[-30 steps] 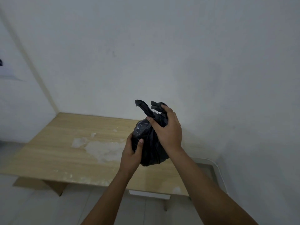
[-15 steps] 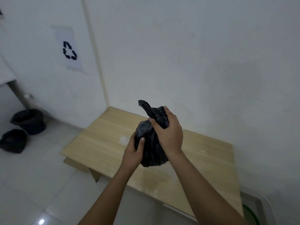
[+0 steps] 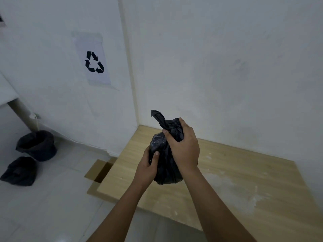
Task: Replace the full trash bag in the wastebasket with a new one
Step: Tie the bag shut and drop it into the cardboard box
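Both bare forearms reach forward from the near edge and meet at centre. The right hand point(image 3: 183, 147) sits higher, fingers curled, clamped round the neck of the tied trash bag point(image 3: 164, 165). The left hand point(image 3: 146, 167), lower and left, cups its side, thumb pressed flat.

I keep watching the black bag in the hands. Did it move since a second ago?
Cannot tell. The camera turned, so the light wooden table shifted too. The tied black plastic trash bag remains above it, held by the left hand and right hand.

Just one head cam, looking forward and down, close on the hands, toward a wall corner point(image 3: 135, 102).
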